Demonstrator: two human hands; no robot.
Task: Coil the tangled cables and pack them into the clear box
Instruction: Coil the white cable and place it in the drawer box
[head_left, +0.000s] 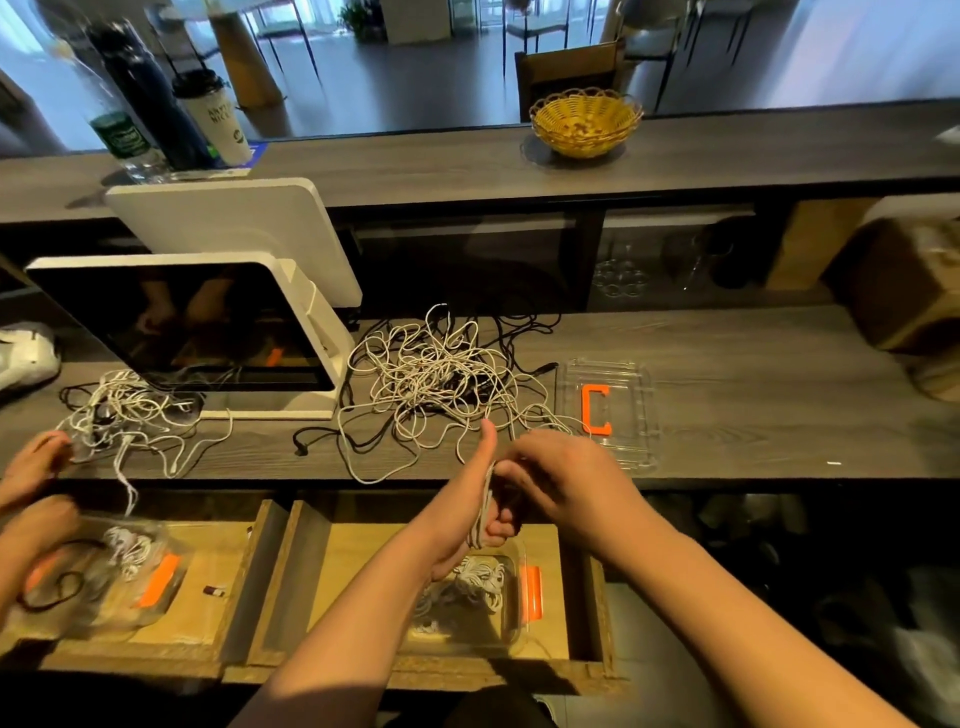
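Observation:
A tangle of white and black cables lies on the dark counter. My left hand stands upright, thumb up, with loops of white cable wound around its palm. My right hand touches it from the right, fingers pinching that same cable. A strand runs from my hands up to the tangle. Below them, in an open wooden drawer, sits the clear box with an orange latch, holding coiled white cables. The box's clear lid with an orange clip lies on the counter at the right.
Another person's hands work a second white tangle at the left, above a second clear box in a drawer. A tablet stand sits on the counter. Bottles, a cup and a yellow basket stand on the upper ledge.

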